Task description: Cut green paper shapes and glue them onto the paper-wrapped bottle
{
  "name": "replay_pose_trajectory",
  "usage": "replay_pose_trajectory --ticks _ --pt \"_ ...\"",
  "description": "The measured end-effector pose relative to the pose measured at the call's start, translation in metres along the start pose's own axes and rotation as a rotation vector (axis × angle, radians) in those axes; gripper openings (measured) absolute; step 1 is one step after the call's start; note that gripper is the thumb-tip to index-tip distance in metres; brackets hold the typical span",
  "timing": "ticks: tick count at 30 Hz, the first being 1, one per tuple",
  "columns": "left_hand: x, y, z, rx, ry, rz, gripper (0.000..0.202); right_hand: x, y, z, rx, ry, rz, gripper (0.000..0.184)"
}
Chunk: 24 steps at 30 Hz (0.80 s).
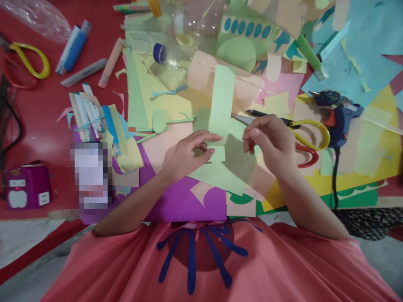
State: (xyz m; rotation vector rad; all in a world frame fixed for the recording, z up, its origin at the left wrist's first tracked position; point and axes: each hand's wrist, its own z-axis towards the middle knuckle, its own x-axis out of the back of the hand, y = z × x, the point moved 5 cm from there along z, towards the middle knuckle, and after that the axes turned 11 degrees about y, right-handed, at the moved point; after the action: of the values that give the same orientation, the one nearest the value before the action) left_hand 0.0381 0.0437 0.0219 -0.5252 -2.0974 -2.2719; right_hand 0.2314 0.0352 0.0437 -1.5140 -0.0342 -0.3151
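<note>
A long pale green paper strip [223, 96] extends away from me, its near end creased and folded. At that near end is my left hand [189, 151], index fingertip on the strip and thumb near the folded flap, with a gap between them. My right hand [272, 144] hovers to the right of the strip, fingers curled in and the thumb close to them; I see nothing in it. Beneath both lies a larger light green sheet [239, 180]. Scissors with yellow and red handles [311, 136] lie just beyond my right hand, beside a black pencil [260, 113].
A blue glue gun [343, 121] lies at right, its cord running toward me. A rolled peach paper [201, 71] and clear plastic bottles [171, 67] lie ahead. Markers [77, 48], a blurred-out phone [91, 176] and a purple box [28, 186] are at left. Paper scraps cover much of the table.
</note>
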Motion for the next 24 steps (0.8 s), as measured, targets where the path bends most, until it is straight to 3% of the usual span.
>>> replay_pose_trajectory --ticks 3,6,9,13,19,24 --pt "0.002 -0.004 0.001 0.064 0.030 -0.097 0.028 0.029 -0.012 -0.005 0.151 -0.025 -0.480 0.014" --pt "0.003 -0.006 0.002 0.089 0.044 -0.120 0.031 0.056 -0.012 -0.011 0.234 -0.117 -0.968 0.029" --pt "0.005 -0.004 0.003 0.066 0.066 -0.102 0.032 0.080 -0.004 -0.013 0.219 -0.198 -1.241 0.046" --pt "0.007 -0.003 0.002 0.068 0.107 -0.091 0.031 0.099 0.006 -0.012 0.137 -0.268 -1.328 0.053" --pt "0.005 -0.008 -0.001 0.111 0.100 -0.099 0.031 0.093 0.018 -0.007 0.276 -0.316 -1.343 0.053" --pt "0.005 -0.009 -0.001 0.096 0.093 -0.046 0.026 0.093 0.025 -0.001 0.200 -0.285 -1.288 0.047"
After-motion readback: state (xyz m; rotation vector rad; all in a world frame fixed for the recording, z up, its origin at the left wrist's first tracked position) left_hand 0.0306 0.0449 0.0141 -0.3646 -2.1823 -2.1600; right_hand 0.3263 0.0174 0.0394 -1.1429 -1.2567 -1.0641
